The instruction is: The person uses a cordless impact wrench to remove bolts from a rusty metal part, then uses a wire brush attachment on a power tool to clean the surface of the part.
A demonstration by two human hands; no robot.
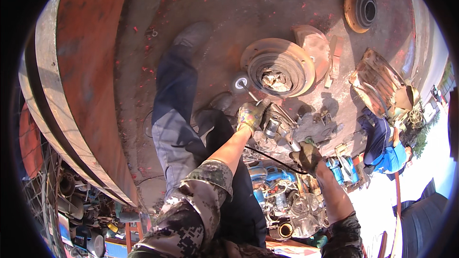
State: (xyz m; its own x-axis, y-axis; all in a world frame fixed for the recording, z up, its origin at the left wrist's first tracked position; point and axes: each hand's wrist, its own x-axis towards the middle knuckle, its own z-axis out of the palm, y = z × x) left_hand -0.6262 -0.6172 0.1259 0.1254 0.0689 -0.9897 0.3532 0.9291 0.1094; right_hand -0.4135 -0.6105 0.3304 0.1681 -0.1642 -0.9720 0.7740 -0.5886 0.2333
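My gloved left hand [252,115] is closed around the front of a long metal power tool, which looks like a straight grinder [285,137]. From it a thin shaft [253,96] runs out to a small round head [241,83], pale and ringed. The gloved right hand [307,156] grips the tool's rear end, where a black cable [274,159] passes close by. Just beyond the round head lies a rusty stepped flange [247,55] with crumpled pale material [276,80] in its bore. Whether the head touches the flange is hard to tell; it appears slightly apart.
A second flange [352,14] lies farther off. Reddish metal pieces [311,48] and a ribbed rusty casting [382,82] lie to the right. A person in blue [389,159] is beside the casting. Large rust-red steel [86,61] runs along the left. Motors and scrap [283,200] crowd behind.
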